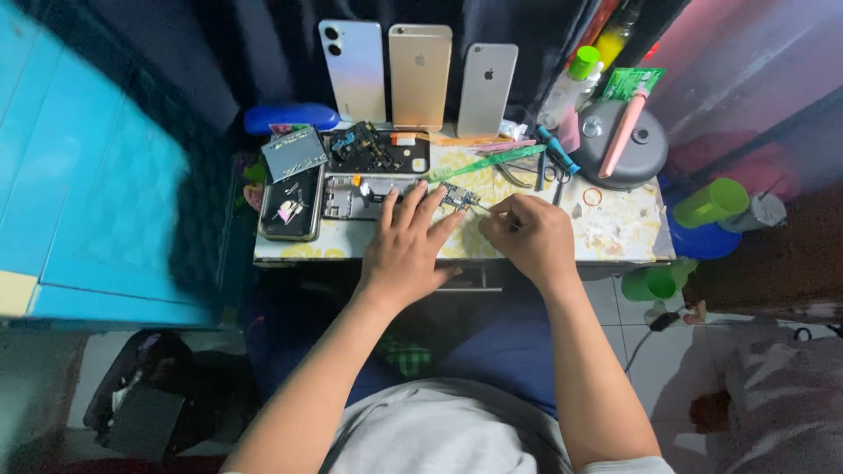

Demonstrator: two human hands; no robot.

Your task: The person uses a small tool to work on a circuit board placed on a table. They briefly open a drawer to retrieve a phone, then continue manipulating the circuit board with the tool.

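A person seated at a small patterned surface (615,230) works over a tiny dark circuit board (457,197) lying near its middle, just in front of three phones propped upright against dark cloth: a pale blue one (353,70), a gold one (420,75) and a silver one (486,88). To the right sits a round grey lidded pot (645,162) with a pink-handled tool (625,132) lying across it, and beyond the surface's right edge stands a green plastic cup (711,202). At the left lie an opened silver phone chassis (356,197), a black tray of loose parts (378,154) and a dark phone back (291,204). The left hand (406,250) rests flat on the surface, fingers spread and not clamped on anything, its fingertips touching the board's left edge. The right hand (527,237) has its grip closed, fingers pinched together around a thin metal tool (486,208) whose tip points at the board. A green-handled tool (487,162) lies just behind the board.
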